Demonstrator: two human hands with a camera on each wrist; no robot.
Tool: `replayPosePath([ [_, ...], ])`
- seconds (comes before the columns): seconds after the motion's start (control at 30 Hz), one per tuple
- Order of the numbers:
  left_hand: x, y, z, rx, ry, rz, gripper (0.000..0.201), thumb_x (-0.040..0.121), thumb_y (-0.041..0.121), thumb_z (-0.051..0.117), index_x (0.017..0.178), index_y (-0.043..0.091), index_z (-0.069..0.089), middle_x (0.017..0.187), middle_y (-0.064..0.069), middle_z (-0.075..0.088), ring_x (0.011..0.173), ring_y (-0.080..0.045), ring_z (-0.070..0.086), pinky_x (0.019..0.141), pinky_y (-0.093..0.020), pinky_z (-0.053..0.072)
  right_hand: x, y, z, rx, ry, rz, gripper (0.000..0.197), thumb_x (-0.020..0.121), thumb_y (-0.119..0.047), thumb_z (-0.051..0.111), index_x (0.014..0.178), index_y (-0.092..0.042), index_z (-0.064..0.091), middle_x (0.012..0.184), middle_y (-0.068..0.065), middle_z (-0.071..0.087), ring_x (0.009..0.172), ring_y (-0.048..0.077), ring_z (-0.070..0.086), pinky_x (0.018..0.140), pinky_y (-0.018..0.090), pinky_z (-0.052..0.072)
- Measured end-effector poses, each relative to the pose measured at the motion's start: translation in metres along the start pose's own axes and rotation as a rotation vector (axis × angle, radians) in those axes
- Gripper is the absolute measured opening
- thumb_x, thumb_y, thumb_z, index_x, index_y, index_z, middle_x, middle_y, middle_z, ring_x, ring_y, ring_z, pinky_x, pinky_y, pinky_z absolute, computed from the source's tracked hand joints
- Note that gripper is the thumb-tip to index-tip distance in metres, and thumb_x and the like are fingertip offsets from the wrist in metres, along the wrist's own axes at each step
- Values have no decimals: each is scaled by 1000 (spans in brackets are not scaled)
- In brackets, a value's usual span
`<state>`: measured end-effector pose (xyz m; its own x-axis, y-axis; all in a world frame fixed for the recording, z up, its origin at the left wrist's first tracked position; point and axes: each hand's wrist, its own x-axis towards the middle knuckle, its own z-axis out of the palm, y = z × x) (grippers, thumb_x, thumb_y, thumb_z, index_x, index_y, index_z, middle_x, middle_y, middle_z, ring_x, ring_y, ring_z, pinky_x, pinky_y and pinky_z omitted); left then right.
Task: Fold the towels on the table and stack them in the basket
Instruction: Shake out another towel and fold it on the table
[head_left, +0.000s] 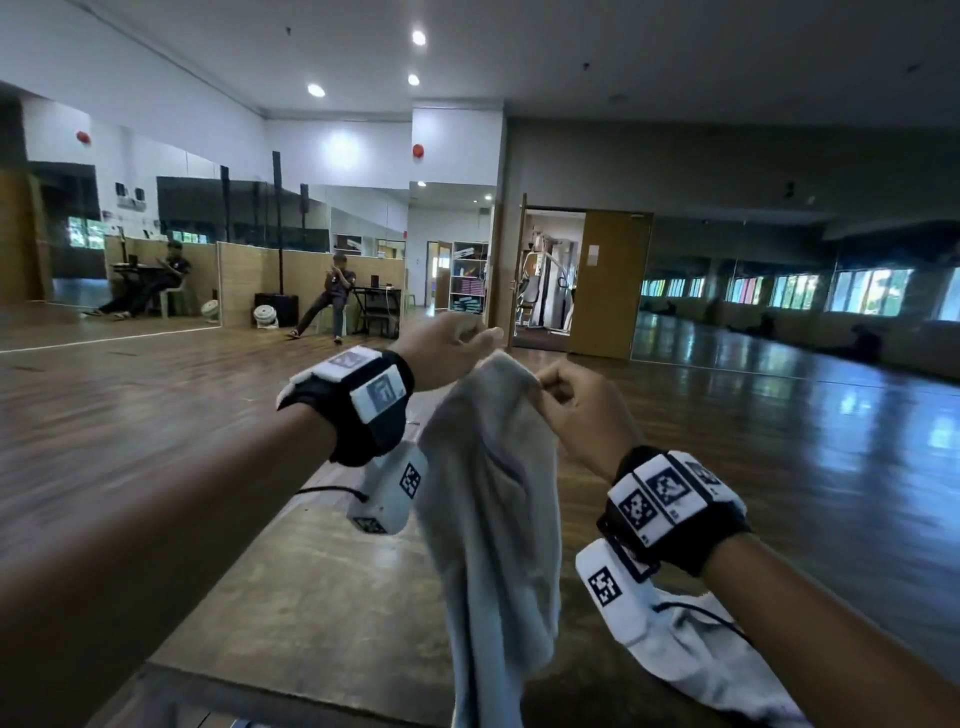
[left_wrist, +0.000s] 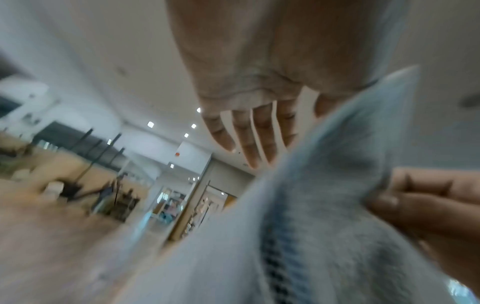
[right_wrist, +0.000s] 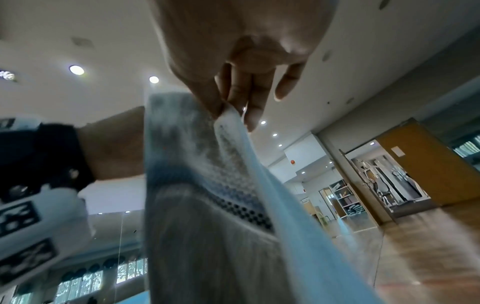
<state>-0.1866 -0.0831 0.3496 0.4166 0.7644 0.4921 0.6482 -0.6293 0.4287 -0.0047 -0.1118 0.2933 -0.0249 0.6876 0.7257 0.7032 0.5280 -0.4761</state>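
A grey towel (head_left: 488, 493) hangs in the air in front of me, held up by its top edge over the table (head_left: 311, 597). My left hand (head_left: 467, 340) pinches the top edge on the left, and my right hand (head_left: 550, 389) pinches a corner close beside it. In the right wrist view the right hand (right_wrist: 228, 102) holds the towel (right_wrist: 207, 205) corner between thumb and fingers. In the left wrist view the left hand (left_wrist: 246, 127) has its outer fingers spread straight, and the towel (left_wrist: 324, 205) hides its pinch. No basket is in view.
A second, white towel (head_left: 701, 670) lies crumpled on the table under my right forearm. The brown table runs from the bottom edge toward the centre. Beyond it is a wide wooden floor, with two seated people (head_left: 332, 296) far off by the left wall.
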Motion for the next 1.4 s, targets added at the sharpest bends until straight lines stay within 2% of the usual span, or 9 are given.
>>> replayPosePath([
  [0.17,-16,-5,24,-157,-203,19,29,88,34,58,94,6,64,86,-3,69,78,-14,65,77,-27,54,1,4,-7,-163,-155,71,13,83,-22,58,73,-31,58,77,-6,67,80,17,63,86,45,48],
  [0.33,-19,-7,34,-212,-169,71,25,88,28,60,92,4,65,80,-2,68,74,-14,65,76,-32,57,-3,5,-24,-183,-203,99,4,84,-23,62,82,-23,65,70,-8,60,67,8,56,61,21,41],
  [0.47,-20,10,43,-169,-214,30,47,81,53,59,97,8,64,80,1,59,72,-10,53,66,-22,43,-9,7,-30,-190,-243,101,7,81,-24,68,82,-17,68,64,-9,58,57,2,50,54,17,36],
  [0.53,-18,13,48,-20,-246,79,37,83,44,62,94,9,65,76,4,57,65,-7,50,63,-21,40,-9,7,-33,-179,-255,108,10,81,-24,68,84,-16,69,64,-9,58,57,3,49,52,16,36],
  [0.67,-11,13,46,170,-214,133,22,86,32,62,95,12,67,79,5,58,61,0,48,55,-12,36,-7,6,-41,-253,-299,103,3,82,-24,66,82,-22,68,62,-13,55,56,0,47,58,16,38],
  [0.77,-7,15,33,107,-148,157,22,84,32,64,94,12,68,83,4,64,68,-3,56,59,-12,43,-7,12,-44,-260,-384,149,12,79,-26,67,69,-29,61,65,-13,58,63,2,51,79,31,39],
  [0.97,-1,17,1,66,12,171,25,81,32,68,92,10,71,89,-3,71,80,-16,65,72,-23,54,-26,39,-60,-392,-515,221,15,83,-34,63,77,-20,67,75,-7,64,73,9,57,89,39,37],
  [1.13,-8,8,-30,117,64,145,25,79,35,67,89,12,70,73,6,63,64,-3,56,54,-10,44,-31,51,-98,-353,-509,247,15,83,-31,66,69,-25,65,69,-4,62,65,11,54,61,27,39],
  [1.4,-25,6,-81,244,28,142,19,89,22,58,101,8,65,96,-8,67,84,-21,61,64,-15,45,-17,11,-161,-302,-364,156,2,84,-20,65,82,-21,66,83,-2,67,79,12,62,65,21,45],
])
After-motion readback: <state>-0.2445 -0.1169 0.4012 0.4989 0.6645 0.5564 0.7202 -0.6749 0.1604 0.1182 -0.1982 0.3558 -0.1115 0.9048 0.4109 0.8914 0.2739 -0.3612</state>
